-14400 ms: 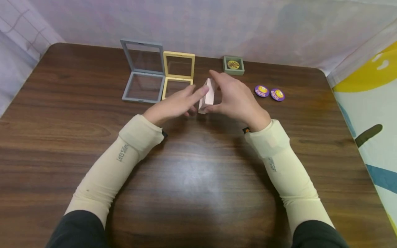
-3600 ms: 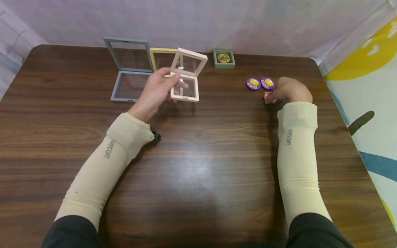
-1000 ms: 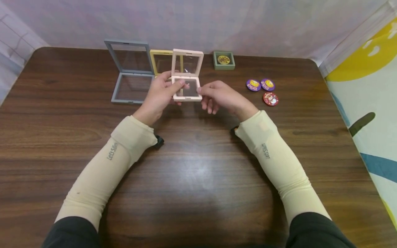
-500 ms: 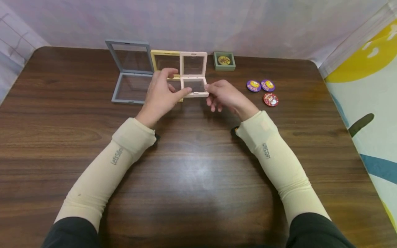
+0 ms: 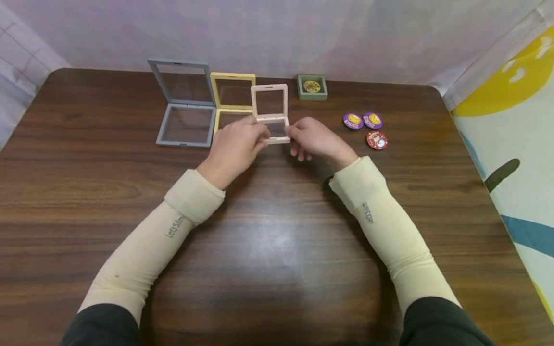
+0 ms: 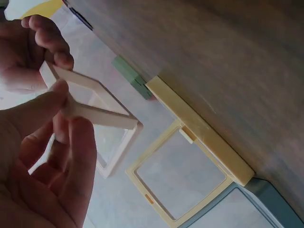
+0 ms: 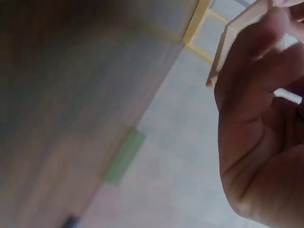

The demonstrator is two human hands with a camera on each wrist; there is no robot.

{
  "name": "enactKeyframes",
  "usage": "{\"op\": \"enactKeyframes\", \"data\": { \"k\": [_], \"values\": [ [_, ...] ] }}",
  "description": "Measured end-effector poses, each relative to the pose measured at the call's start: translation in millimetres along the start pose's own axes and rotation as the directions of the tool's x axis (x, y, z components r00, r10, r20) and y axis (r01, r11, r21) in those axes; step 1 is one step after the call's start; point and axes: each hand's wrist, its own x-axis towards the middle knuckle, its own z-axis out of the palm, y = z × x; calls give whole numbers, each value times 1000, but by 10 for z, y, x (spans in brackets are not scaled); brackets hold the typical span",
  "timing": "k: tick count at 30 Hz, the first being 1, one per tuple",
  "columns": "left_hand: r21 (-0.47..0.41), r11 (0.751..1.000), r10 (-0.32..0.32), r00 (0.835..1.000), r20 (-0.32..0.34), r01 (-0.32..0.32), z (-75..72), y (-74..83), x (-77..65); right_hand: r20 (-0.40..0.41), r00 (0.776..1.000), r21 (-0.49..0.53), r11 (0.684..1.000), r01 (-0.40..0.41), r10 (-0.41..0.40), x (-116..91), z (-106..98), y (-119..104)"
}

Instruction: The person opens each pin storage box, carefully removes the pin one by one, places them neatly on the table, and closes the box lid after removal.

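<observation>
A small pale pink display frame (image 5: pixel 269 87), hinged open with clear film in both halves, is held above the table between my hands. My left hand (image 5: pixel 235 149) pinches the left side of its lower half between thumb and fingers, seen close up in the left wrist view. At the right side, my right hand (image 5: pixel 318 139) pinches the edge with thumb and forefinger, its other fingers loosely curled. The yellow frame (image 5: pixel 233 76), standing open behind, is partly covered by my left hand. Left of it the larger grey-blue frame (image 5: pixel 186 144) also stands open.
A green box frame (image 5: pixel 312 95) with a round yellow piece inside stands at the table's back edge. Two purple badges (image 5: pixel 353 121) and a red badge (image 5: pixel 377 140) lie to the right on the wooden table (image 5: pixel 277 269). A pale curtain hangs behind.
The pink frame, earlier closed, is now open. My right hand has left the red badge on the table and come to the frame. My left hand has regripped the frame's left edge.
</observation>
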Motion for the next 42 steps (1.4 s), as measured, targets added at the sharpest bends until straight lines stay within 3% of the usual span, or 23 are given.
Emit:
{"op": "enactKeyframes", "data": {
  "k": [3,5,9,13,20,31,34,39,42],
  "values": [
    [20,1000,2,1000,25,-2,-5,1,8,3,1000,-190,981,28,-28,-23,-7,-22],
    [32,999,0,998,58,-2,-5,4,15,15,1000,-252,967,25,-22,-41,-11,-32],
    [63,998,8,993,118,-15,23,18,15,71,997,-213,977,-5,21,-53,-6,-24],
    [129,989,52,989,137,-70,83,28,-4,123,991,-142,989,-38,56,-29,8,23],
    [160,973,131,969,211,-166,121,34,-28,111,991,-160,985,-59,77,0,12,73],
    [202,964,100,943,317,-171,119,74,-58,95,991,-249,966,-72,99,12,-6,84],
    [211,964,87,938,335,-165,129,70,-78,66,996,-376,926,-39,68,13,24,55],
    [241,961,36,928,370,-133,131,54,-70,-23,1000,-596,803,-12,-1,-37,104,-36],
    [269,958,-15,914,406,-104,122,43,-47,-9,999,-637,771,23,-38,-81,141,-82]
  ]
}}
